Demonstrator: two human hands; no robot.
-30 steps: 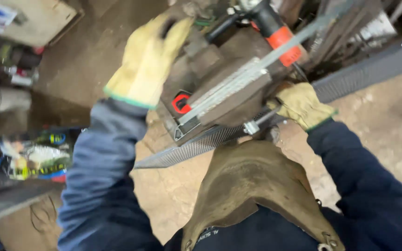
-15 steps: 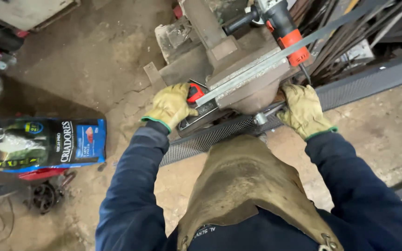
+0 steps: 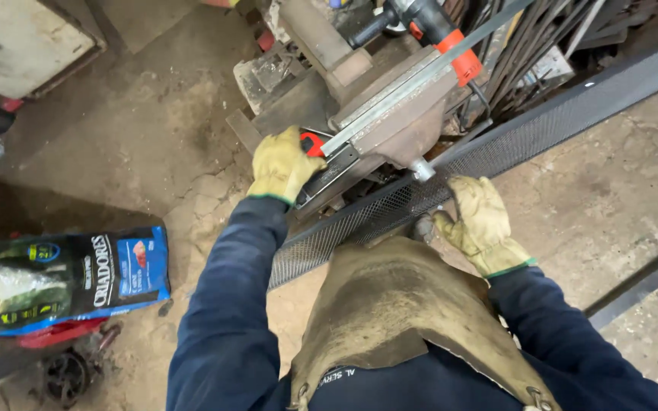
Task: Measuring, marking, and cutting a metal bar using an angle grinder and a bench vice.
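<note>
The left hand [image 3: 282, 165], in a yellow work glove, has its fingers clenched around the red-and-black tool [image 3: 321, 156] lying just beside the bench vise [image 3: 394, 122]. The right hand [image 3: 481, 222], gloved alike, has its fingers curled on the vise handle [image 3: 423, 172]; whether they grip it tight cannot be told. Beneath both sets of fingers runs the long perforated metal strip [image 3: 496, 148], slanting across the concrete floor [image 3: 154, 152].

Both hands wear pale yellow leather work gloves, left hand [image 3: 282, 165] and right hand [image 3: 483, 225], green-trimmed at the cuffs. Dark navy sleeves [image 3: 226, 304] run back to a tan leather apron [image 3: 390, 304] (scuffed, with metal rings).
</note>
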